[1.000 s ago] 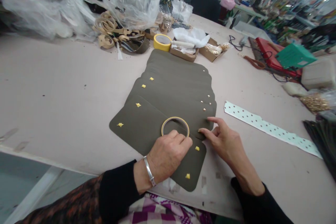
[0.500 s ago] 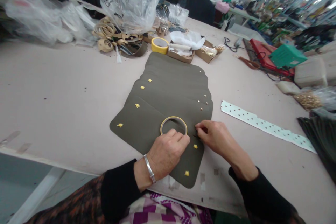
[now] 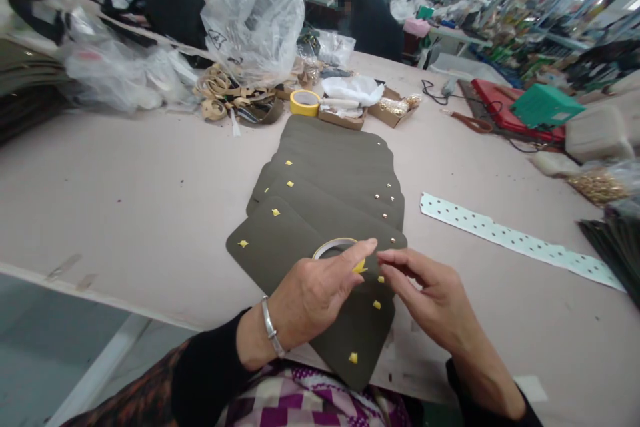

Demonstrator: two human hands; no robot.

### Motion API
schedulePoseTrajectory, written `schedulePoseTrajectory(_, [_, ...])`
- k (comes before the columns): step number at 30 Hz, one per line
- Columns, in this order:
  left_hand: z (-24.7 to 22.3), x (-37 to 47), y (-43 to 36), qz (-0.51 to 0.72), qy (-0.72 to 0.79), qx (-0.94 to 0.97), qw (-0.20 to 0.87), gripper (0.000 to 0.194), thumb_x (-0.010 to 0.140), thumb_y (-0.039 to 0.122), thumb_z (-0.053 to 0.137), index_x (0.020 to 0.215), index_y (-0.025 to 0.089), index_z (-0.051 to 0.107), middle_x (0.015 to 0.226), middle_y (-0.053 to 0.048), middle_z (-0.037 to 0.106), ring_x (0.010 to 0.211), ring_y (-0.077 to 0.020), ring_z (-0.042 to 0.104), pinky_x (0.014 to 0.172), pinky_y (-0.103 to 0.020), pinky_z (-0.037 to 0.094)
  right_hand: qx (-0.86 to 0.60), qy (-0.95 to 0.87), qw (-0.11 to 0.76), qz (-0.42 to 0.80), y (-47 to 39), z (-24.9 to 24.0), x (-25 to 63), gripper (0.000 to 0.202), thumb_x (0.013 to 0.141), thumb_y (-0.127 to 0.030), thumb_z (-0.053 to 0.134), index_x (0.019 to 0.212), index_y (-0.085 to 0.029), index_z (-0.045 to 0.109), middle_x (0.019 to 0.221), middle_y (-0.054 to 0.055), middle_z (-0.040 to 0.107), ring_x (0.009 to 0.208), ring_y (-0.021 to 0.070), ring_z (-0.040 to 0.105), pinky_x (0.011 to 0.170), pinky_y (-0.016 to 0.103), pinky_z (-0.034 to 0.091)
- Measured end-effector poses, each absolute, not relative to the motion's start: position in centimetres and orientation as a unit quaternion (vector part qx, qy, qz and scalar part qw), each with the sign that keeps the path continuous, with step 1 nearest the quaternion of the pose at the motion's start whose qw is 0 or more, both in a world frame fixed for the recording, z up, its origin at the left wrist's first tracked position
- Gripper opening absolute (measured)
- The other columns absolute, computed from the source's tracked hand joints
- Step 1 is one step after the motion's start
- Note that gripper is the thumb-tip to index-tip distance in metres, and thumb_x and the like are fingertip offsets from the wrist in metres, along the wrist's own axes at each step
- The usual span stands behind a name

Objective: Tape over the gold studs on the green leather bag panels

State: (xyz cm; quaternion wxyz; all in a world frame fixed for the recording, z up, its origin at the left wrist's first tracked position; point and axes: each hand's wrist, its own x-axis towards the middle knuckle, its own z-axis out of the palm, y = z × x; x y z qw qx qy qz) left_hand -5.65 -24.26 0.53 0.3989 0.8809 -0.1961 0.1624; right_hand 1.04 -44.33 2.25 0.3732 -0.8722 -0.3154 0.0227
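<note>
My left hand [image 3: 313, 290] is closed round a roll of yellow tape [image 3: 334, 247], its forefinger stretched out towards my right fingertips. A torn yellow tape end [image 3: 359, 267] shows by the left thumb. My right hand [image 3: 433, 290] hovers just right of it, thumb and forefinger slightly apart, with nothing visible between them. Under both hands lie overlapping dark olive panels [image 3: 340, 160] with rounded corners. Small yellow tape pieces [image 3: 243, 243] mark their left side, and another tape piece [image 3: 377, 305] sits near the lower right. Small shiny metal studs [image 3: 389, 185] dot the right side.
A second yellow tape roll [image 3: 305, 103] stands behind the panels, beside small cardboard boxes [image 3: 390, 113]. A dotted pale strip [image 3: 515, 237] lies at the right. Clear plastic bags [image 3: 255, 20] and coiled straps [image 3: 220, 93] occupy the back left. Dark stacked pieces [image 3: 613, 267] lie far right.
My right hand has lifted off the panel, where a small yellow tape piece now shows. My left hand has turned the tape roll and put out its forefinger. The top panel has shifted.
</note>
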Motion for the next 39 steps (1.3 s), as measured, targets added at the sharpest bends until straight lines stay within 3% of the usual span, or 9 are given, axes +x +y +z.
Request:
schedulePoseTrajectory(3, [0.2, -5.7, -24.7, 0.146, -0.181, 0.893, 0.385, 0.046, 0.097, 0.021, 0.042, 0.14, 0.017, 0.028, 0.119, -0.007, 0.065, 0.101, -0.0151, 0.066, 0.084, -0.026, 0.057, -0.833, -0.392, 0.39, -0.03, -43.6, 2.5, 0.1, 0.019, 0.086, -0.014, 0.057, 0.104, -0.018, 0.062, 0.093, 0.005, 0.067, 0.081, 0.0134, 0.062, 0.072, 0.025, 0.05])
schedulePoseTrajectory(8, [0.1, -5.8, -25.5, 0.141, -0.197, 0.9, 0.363, 0.037, 0.097, 0.021, 0.041, 0.133, 0.016, 0.034, 0.109, -0.006, 0.068, 0.093, -0.0165, 0.068, 0.077, -0.027, 0.057, -0.812, -0.463, 0.342, -0.095, -43.1, 1.9, -0.2, 0.016, 0.084, -0.005, 0.054, 0.094, -0.016, 0.06, 0.085, 0.006, 0.066, 0.079, 0.0146, 0.062, 0.071, 0.026, 0.051])
schedulePoseTrajectory(12, [0.3, -5.5, -25.5, 0.094, -0.197, 0.915, 0.34, 0.016, 0.097, 0.019, 0.039, 0.108, 0.019, 0.05, 0.086, -0.001, 0.067, 0.077, -0.0143, 0.066, 0.067, -0.025, 0.054, -0.817, -0.457, 0.31, -0.164, -43.3, 1.0, -0.4, 0.013, 0.081, -0.003, 0.055, 0.084, -0.016, 0.058, 0.074, 0.005, 0.065, 0.069, 0.0146, 0.061, 0.063, 0.026, 0.05])
schedulePoseTrajectory(15, [0.2, -4.8, -25.5, 0.082, -0.206, 0.924, 0.311, 0.015, 0.096, 0.017, 0.038, 0.094, 0.018, 0.052, 0.078, 0.0, 0.063, 0.073, -0.0138, 0.064, 0.066, -0.024, 0.052, -0.83, -0.423, 0.311, -0.189, -43.2, 0.7, -0.8, 0.013, 0.08, -0.004, 0.055, 0.081, -0.016, 0.061, 0.07, 0.004, 0.065, 0.064, 0.0139, 0.061, 0.06, 0.025, 0.049])
schedulePoseTrajectory(17, [0.1, -4.3, -25.7, 0.097, -0.214, 0.926, 0.295, 0.015, 0.095, 0.016, 0.038, 0.09, 0.017, 0.052, 0.077, -0.001, 0.061, 0.071, -0.014, 0.062, 0.063, -0.024, 0.05, -0.848, -0.362, 0.351, -0.164, -42.9, 0.6, -1.1, 0.012, 0.079, -0.007, 0.056, 0.08, -0.017, 0.063, 0.068, 0.002, 0.066, 0.06, 0.0127, 0.061, 0.057, 0.024, 0.049])
schedulePoseTrajectory(22, [0.4, -3.3, -26.9, 0.177, -0.241, 0.908, 0.294, 0.015, 0.094, 0.014, 0.039, 0.086, 0.017, 0.052, 0.071, 0.0, 0.058, 0.065, -0.0132, 0.057, 0.057, -0.024, 0.044, -0.823, -0.08, 0.562, 0.03, -43.3, -0.1, 0.5, 0.013, 0.079, -0.028, 0.062, 0.072, -0.018, 0.064, 0.054, -0.002, 0.062, 0.046, 0.011, 0.057, 0.045, 0.021, 0.047])
schedulePoseTrajectory(25, [0.2, -2.5, -27.5, 0.172, -0.238, 0.923, 0.25, 0.013, 0.094, 0.015, 0.041, 0.087, 0.017, 0.051, 0.074, 0.0, 0.058, 0.067, -0.0147, 0.055, 0.061, -0.026, 0.045, -0.791, 0.003, 0.605, 0.088, -44.8, -1.1, 2.9, 0.025, 0.071, -0.04, 0.071, 0.074, -0.016, 0.067, 0.055, 0.0, 0.064, 0.047, 0.0117, 0.059, 0.047, 0.023, 0.05])
schedulePoseTrajectory(30, [-1.1, -1.1, -27.5, 0.084, -0.225, 0.962, 0.127, 0.008, 0.093, 0.019, 0.047, 0.086, 0.019, 0.051, 0.087, -0.003, 0.057, 0.083, -0.0209, 0.052, 0.064, -0.03, 0.048, -0.823, 0.0, 0.554, 0.121, -46.5, -2.0, 5.4, 0.038, 0.071, -0.049, 0.071, 0.082, -0.013, 0.071, 0.065, 0.004, 0.067, 0.054, 0.0124, 0.06, 0.052, 0.024, 0.054])
schedulePoseTrajectory(39, [-1.3, -1.2, -27.1, 0.046, -0.235, 0.962, 0.134, 0.008, 0.094, 0.018, 0.045, 0.089, 0.019, 0.051, 0.09, -0.004, 0.055, 0.085, -0.021, 0.049, 0.068, -0.031, 0.05, -0.931, -0.122, 0.342, 0.028, -45.1, -1.7, 5.9, 0.023, 0.08, -0.036, 0.057, 0.079, -0.018, 0.071, 0.07, 0.004, 0.071, 0.058, 0.0156, 0.062, 0.057, 0.027, 0.049])
